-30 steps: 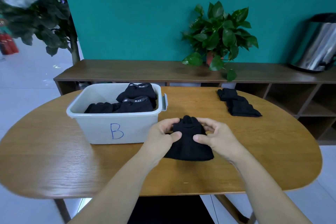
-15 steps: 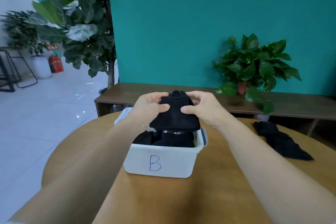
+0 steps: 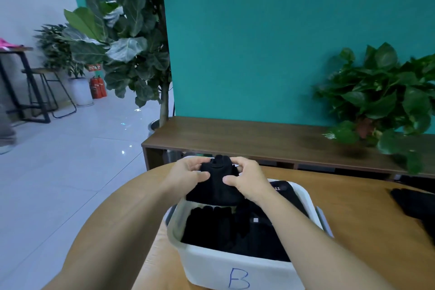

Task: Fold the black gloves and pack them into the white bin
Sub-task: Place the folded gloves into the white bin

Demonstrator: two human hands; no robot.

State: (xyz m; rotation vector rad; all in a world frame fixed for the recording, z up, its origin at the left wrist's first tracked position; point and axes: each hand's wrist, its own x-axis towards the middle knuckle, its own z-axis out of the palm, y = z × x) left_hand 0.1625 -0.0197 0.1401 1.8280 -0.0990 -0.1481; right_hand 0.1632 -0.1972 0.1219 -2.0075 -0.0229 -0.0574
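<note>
Crowding the white bin [image 3: 235, 263], packed gloves [image 3: 235, 231] lie below.

Two bare forearms in view, no sleeves visible. Left hand [image 3: 188, 175] and right hand [image 3: 247, 179] bare: no gloves, rings, watch or wristbands. Fingers [image 3: 229, 180] uncovered.

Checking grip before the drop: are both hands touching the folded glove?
Touching. The head view shows the left hand and right hand pinching the folded glove from either side.
</note>
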